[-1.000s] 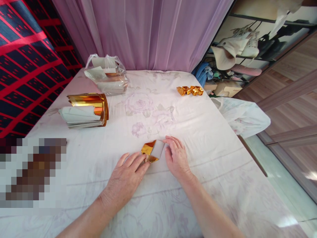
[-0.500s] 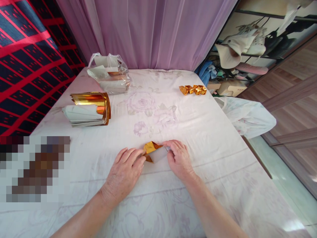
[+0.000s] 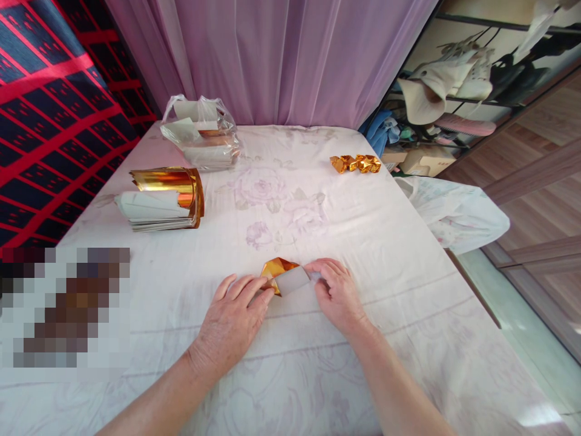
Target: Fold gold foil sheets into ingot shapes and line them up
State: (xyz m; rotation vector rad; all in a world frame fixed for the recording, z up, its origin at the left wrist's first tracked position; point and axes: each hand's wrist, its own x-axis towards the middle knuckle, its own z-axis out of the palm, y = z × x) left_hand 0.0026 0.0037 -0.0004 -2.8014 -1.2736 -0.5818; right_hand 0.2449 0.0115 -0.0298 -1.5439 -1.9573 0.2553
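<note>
Laying the fingertips of the left hand (image 3: pixel 233 313) on the gold left end of a small, partly folded paper (image 3: pixel 293 281), but cannot tell a pinch from a plain press there. Reaching with the bent fingers of the right hand (image 3: pixel 340 297) to the grey right corner of the same paper, and again cannot tell a grasp from a mere touch. Resting the paper between both hands on the flowered tablecloth (image 3: pixel 299 375). Can see farther off at the left a curved stack of gold-faced sheets (image 3: pixel 158 206), behind it a clear plastic bag (image 3: pixel 200 145) with sheets inside, and toward the far right a row of folded gold foil (image 3: pixel 356 163)
</note>
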